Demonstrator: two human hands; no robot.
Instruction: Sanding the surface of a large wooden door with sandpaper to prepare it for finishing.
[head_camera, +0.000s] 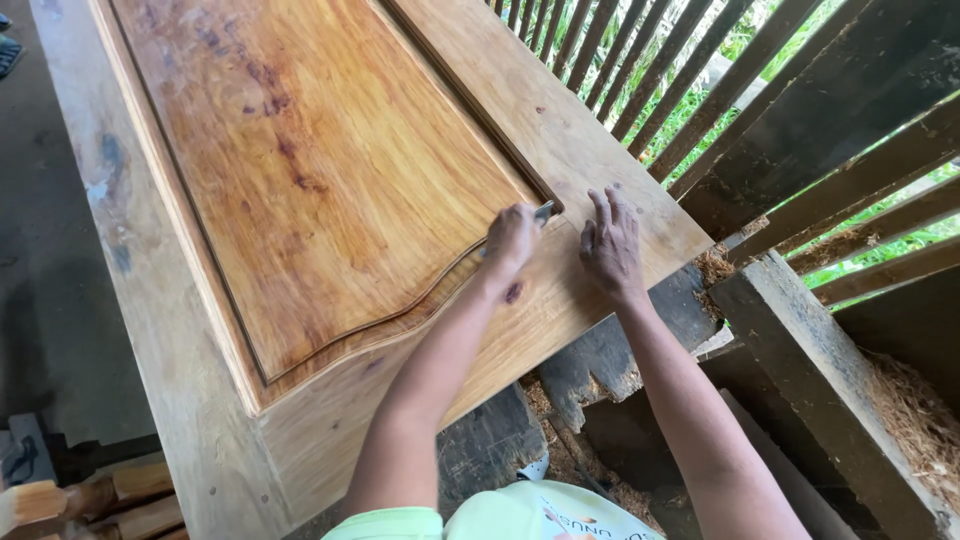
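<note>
A large wooden door (330, 180) with a raised centre panel lies flat in front of me. My left hand (511, 240) is closed on a small metal tool (543, 211), whose tip sits at the groove in the panel's corner. Just to the right of it, my right hand (611, 243) rests flat with its fingers spread on the door's frame near the edge.
Slatted dark wooden railings (700, 90) stand at the right, with greenery behind. Rough timber blocks (800, 370) and sawdust (915, 410) lie below the door's edge. Wooden pieces (110, 495) sit at the lower left on a grey floor.
</note>
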